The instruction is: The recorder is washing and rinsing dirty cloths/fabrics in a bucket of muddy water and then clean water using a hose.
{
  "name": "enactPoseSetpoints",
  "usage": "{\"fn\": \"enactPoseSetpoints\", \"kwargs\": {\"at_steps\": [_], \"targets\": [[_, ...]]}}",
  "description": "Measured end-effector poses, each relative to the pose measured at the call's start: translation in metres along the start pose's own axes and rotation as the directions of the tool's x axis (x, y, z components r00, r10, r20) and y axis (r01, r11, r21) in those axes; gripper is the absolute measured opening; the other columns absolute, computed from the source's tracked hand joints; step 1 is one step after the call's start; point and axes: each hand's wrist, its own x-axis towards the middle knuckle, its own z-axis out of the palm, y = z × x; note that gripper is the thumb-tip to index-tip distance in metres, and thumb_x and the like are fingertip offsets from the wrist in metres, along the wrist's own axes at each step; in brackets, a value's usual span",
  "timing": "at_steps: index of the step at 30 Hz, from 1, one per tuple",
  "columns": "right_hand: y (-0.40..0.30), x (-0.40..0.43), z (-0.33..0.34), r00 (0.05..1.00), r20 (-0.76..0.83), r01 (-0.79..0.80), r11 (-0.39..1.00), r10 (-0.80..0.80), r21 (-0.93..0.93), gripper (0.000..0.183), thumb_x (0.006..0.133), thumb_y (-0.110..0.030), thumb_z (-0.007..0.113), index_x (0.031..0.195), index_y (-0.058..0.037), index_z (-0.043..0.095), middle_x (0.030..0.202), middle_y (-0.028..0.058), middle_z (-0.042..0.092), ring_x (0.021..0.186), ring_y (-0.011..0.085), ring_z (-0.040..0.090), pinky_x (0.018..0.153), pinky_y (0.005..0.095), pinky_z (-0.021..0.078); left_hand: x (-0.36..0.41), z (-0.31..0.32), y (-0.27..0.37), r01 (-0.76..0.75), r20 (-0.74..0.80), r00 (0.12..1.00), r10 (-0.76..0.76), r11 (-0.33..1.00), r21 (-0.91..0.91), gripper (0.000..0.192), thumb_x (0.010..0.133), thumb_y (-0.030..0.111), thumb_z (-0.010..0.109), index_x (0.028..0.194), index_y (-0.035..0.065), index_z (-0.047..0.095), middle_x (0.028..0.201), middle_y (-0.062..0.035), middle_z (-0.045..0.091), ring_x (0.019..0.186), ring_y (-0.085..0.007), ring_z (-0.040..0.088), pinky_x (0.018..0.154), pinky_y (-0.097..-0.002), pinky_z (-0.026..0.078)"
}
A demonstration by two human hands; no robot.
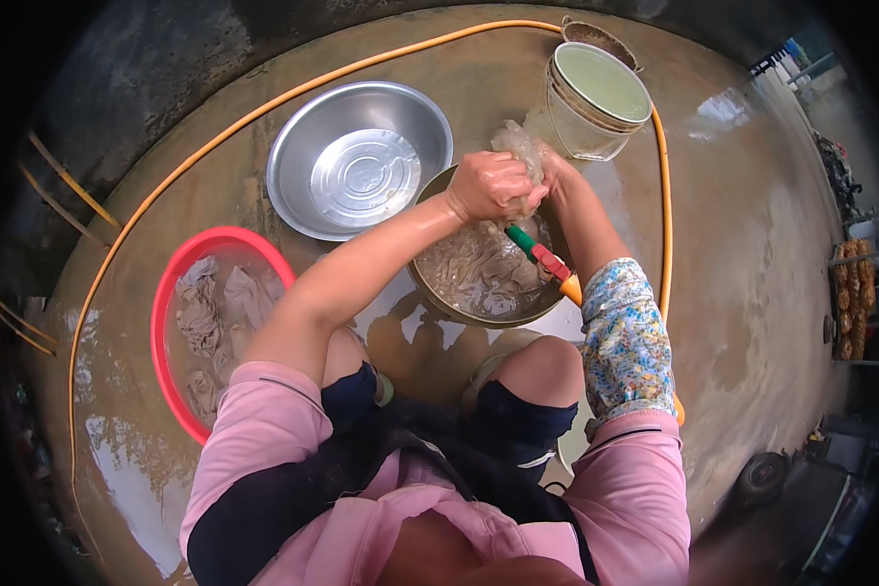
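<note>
Both hands grip a wet, greyish-beige cloth (518, 143), bunched up above a round basin (439, 306). My left hand (496, 184) closes over the near side of the cloth, knuckles up. On the far right of the bundle is my right hand (551, 170), partly hidden behind it. Murky water and more soaked cloth (476, 267) fill the basin below. A hose nozzle (538, 253), green at the tip with a red valve and an orange hose end, reaches over the basin's right rim and points into it.
Left of the basin stands a wide metal basin (293, 165). A red plastic tub (162, 322) with wet cloths in water sits by my left elbow. Beyond my right hand are a bucket of cloudy water (582, 128) and a dark basket (601, 40). An orange hose (264, 117) loops across the wet concrete floor (747, 256).
</note>
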Motion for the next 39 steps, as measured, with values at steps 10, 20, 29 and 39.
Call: {"fn": "enactPoseSetpoints", "kwargs": {"at_steps": [10, 20, 29, 39], "targets": [[0.033, 0.05, 0.006, 0.872, -0.461, -0.466, 0.01, -0.162, -0.885, 0.03, 0.083, -0.022, 0.042, 0.089, 0.0009, 0.06, 0.073, 0.0106, 0.057, 0.064, 0.0214, 0.053, 0.064, 0.0423, 0.0432, -0.07, 0.035, -0.029, -0.282, 0.687, 0.692, 0.221, 0.959, -0.023, 0.015, 0.069, 0.026, 0.056, 0.058, 0.0149, 0.054, 0.063, -0.0004, 0.057, 0.062, -0.0192, 0.059, 0.049, -0.0324, 0.046], [0.074, 0.055, 0.051, 0.968, -0.221, -0.206, 0.125, -0.117, -0.971, 0.04, 0.073, -0.022, 0.068, 0.103, 0.0037, 0.059, 0.1, 0.0177, 0.062, 0.096, 0.0241, 0.059, 0.083, 0.0352, 0.0453, -0.094, -0.295, -0.066, 0.143, 0.239, 0.921, -0.308, 0.837, 0.528, 0.023, 0.077, 0.017, 0.064, 0.06, 0.0049, 0.055, 0.061, -0.006, 0.051, 0.057, -0.0214, 0.05, 0.051, -0.0318, 0.04], [0.195, 0.05, -0.018, 0.914, -0.406, -0.356, -0.513, -0.014, -0.781, 0.027, 0.072, -0.012, 0.055, 0.095, -0.0017, 0.065, 0.099, 0.0235, 0.06, 0.095, 0.0334, 0.059, 0.085, 0.0391, 0.0451, -0.351, -0.435, -0.016, 0.689, 0.289, 0.319, -0.902, 0.431, 0.583, 0.036, 0.079, 0.018, 0.059, 0.113, 0.0069, 0.054, 0.114, -0.0172, 0.054, 0.11, -0.0331, 0.047, 0.096, -0.0373, 0.036], [-0.025, -0.084, 0.219, 0.819, -0.402, -0.202, 0.451, -0.409, -0.87, 0.032, 0.087, -0.027, 0.055, 0.096, 0.0041, 0.059, 0.085, 0.0091, 0.064, 0.075, 0.0137, 0.061, 0.069, 0.0266, 0.0483, -0.061, -0.252, -0.012, 0.436, 0.527, 0.754, -0.392, 0.899, 0.044, 0.029, 0.086, 0.021, 0.05, 0.11, 0.0063, 0.054, 0.111, -0.0159, 0.056, 0.103, -0.0325, 0.052, 0.088, -0.0384, 0.041]]}}
